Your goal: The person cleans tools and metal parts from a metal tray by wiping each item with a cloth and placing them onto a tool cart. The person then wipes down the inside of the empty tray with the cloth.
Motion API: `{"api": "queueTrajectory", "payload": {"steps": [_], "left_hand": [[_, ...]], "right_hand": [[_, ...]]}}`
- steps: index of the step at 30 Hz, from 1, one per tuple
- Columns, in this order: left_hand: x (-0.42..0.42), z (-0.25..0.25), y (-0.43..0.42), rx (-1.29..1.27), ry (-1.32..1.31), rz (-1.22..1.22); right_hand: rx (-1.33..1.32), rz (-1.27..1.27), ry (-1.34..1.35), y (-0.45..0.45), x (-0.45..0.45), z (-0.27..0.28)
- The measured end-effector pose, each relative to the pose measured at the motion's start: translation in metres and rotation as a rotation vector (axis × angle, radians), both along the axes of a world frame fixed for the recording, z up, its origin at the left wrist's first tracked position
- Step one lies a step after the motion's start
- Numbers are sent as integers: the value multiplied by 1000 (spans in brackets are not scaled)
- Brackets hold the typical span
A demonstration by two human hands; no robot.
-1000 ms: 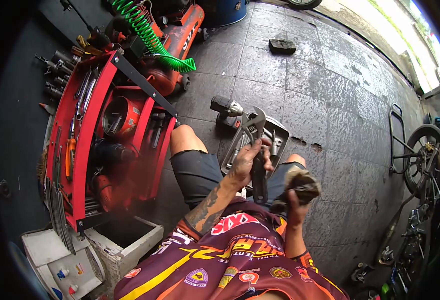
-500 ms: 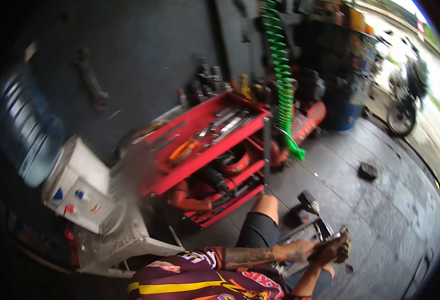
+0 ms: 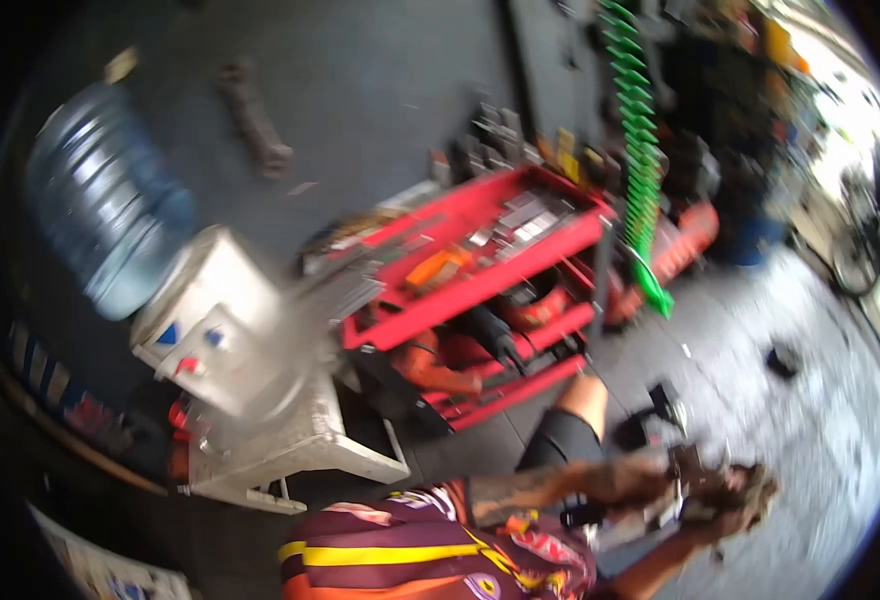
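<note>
Beside the left hand (image 3: 637, 479), grip too blurred to tell, the right hand (image 3: 717, 522) clutches a rag (image 3: 758, 494), bunched, likely for hold!

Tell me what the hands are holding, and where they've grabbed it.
The right hand holds a bunched brown rag; the left hand seems to grip a dark tool. It's too blurry to tell which part of either is held.

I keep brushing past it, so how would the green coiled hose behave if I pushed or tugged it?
The green coiled hose would probably stretch and spring back, given its tight spiral. Pushed sideways, it would likely sway, since it hangs down from above the view. Its slim coils suggest it is fairly light.
</note>
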State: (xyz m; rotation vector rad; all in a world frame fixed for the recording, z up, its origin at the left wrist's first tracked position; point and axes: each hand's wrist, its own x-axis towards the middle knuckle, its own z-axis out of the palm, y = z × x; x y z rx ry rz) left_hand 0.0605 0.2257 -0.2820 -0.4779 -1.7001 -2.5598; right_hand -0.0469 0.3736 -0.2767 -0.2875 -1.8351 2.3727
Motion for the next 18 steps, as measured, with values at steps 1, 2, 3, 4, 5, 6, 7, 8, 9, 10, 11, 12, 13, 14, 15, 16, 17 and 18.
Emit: {"api": "queueTrajectory", "payload": {"steps": [1,2,3,4,5,6,7,8,9,10,11,12,13,14,15,16,17,18], "left_hand": [[-3,10,-7,44,7,20],[-8,18,-15,92,17,53],[-14,22,-20,152,16,86],[-20,24,-27,215,5,128],[-24,26,-29,279,-20,168],[-26,30,-28,351,-50,234],[-29,33,-25,399,-80,294],[-32,31,-22,424,-109,343],[-35,26,-20,428,-126,389],[-38,16,-21,397,-115,408],[-41,7,-21,365,-104,427],[-37,7,-19,289,-63,446],[-33,7,-17,215,-21,468],[-31,8,-17,139,12,463],[-28,8,-14,122,28,491],[-30,10,-11,118,83,479],[-32,12,-8,116,138,466],[-32,16,-5,117,177,448]], "right_hand": [[-127,-26,83,6,8,4],[-254,-55,133,11,16,9],[-352,-80,156,13,27,12],[-382,-76,157,11,35,8],[-189,49,121,11,44,-34],[12,171,108,13,54,-77],[363,357,364,-14,65,-43],[646,459,677,-40,76,-10],[463,558,536,-53,78,-31],[269,649,420,-67,71,-59],[264,618,417,-74,66,-71],[66,550,433,-79,65,-78],[-129,478,443,-81,67,-87],[-200,525,321,-82,64,-96],[-272,561,196,-82,62,-96],[-97,484,238,-75,62,-94],[80,399,265,-66,63,-82],[-249,339,64,-72,56,-95]]}}
